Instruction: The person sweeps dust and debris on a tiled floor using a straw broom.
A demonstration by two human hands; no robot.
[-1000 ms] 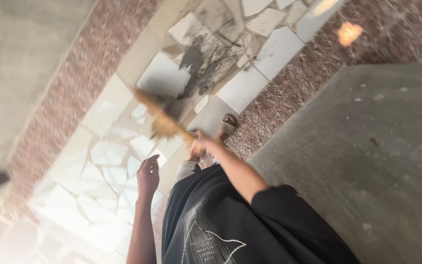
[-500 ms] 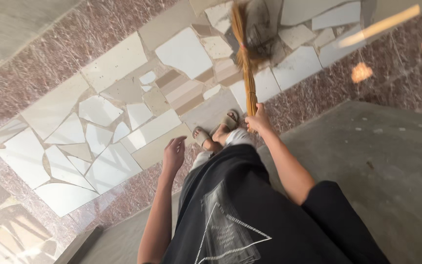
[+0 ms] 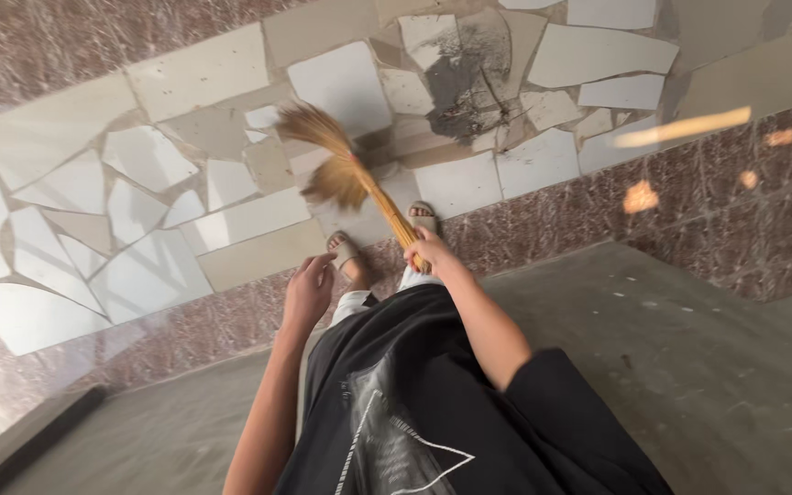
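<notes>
The broom is gripped at its handle end by the right hand, fingers wrapped tight around it. Its straw head is fanned out over the floor of broken pale tiles, just beside a dark patch of dirt. The left hand is held loose and half-open, nothing in it, near the sandalled feet.

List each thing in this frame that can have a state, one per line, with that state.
Broom: held, bristles splayed over the tiles, blurred.
Right hand: closed around the broom handle.
Left hand: empty, fingers loosely curled.
Dark dirt patch: spread across the broken-tile floor.
Sandalled feet: on the floor.
</notes>
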